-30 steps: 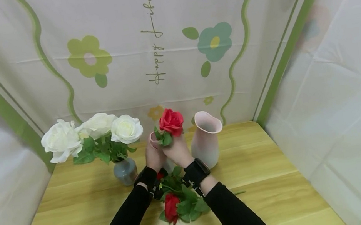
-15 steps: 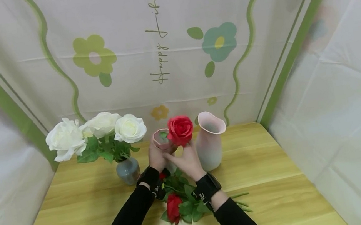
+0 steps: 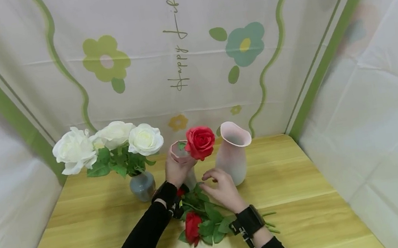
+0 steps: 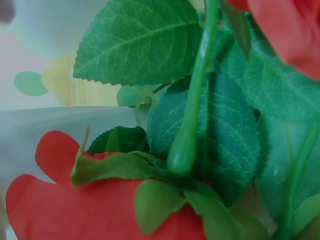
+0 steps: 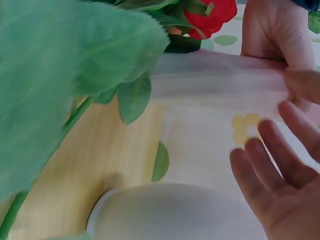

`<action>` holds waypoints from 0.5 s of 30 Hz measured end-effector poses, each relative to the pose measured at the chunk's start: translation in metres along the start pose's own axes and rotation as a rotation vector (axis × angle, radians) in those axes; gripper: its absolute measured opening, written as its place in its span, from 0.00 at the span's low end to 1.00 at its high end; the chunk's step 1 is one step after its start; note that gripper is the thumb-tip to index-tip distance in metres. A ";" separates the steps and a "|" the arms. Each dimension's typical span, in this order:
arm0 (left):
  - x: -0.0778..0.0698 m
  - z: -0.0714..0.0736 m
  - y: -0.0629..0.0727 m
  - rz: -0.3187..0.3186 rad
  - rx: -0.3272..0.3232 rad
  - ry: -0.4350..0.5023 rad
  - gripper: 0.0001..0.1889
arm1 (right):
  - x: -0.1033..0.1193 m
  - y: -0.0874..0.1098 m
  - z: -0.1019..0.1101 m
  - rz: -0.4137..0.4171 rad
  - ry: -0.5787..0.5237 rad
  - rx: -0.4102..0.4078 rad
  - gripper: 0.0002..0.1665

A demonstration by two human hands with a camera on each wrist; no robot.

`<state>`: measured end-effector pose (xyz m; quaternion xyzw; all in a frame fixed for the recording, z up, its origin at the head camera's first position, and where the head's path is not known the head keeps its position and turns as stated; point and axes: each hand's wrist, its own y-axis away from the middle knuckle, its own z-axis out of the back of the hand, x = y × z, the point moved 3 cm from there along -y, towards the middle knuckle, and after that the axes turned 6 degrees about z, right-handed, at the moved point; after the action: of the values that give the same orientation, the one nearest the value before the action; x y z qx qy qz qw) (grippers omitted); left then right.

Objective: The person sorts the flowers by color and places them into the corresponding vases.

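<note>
My left hand (image 3: 176, 169) grips the upper part of a pink-and-white faceted vase (image 3: 190, 179). A red rose (image 3: 201, 142) leans out of this vase toward the right, its bloom beyond the rim. My right hand (image 3: 224, 189) hovers just right of the vase, fingers loosely bent and holding nothing. In the right wrist view its fingers (image 5: 270, 172) are spread apart from the vase. Below both hands, red roses (image 3: 193, 227) with green leaves lie on the table; one bloom (image 4: 100, 205) fills the lower part of the left wrist view. My left wrist partly hides another.
A taller pink-white vase (image 3: 233, 159) with a wavy rim stands right of the faceted one. On the left, a grey-blue vase (image 3: 143, 187) holds several white roses (image 3: 113, 135). The wooden table (image 3: 302, 194) ends at a printed cloth (image 3: 187, 100).
My right hand has let go of the red rose and moved down and right, toward the roses on the table. The left hand still grips the vase. The rose now leans right.
</note>
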<state>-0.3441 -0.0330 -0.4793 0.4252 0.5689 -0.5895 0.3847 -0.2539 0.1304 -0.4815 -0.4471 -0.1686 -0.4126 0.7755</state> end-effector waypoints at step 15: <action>-0.011 0.001 0.006 0.088 -0.005 0.008 0.42 | -0.008 0.029 -0.010 -0.048 0.124 0.380 0.04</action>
<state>-0.3346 -0.0344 -0.4711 0.4513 0.5526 -0.5690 0.4089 -0.2365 0.1330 -0.5080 -0.2622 -0.2062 -0.4186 0.8447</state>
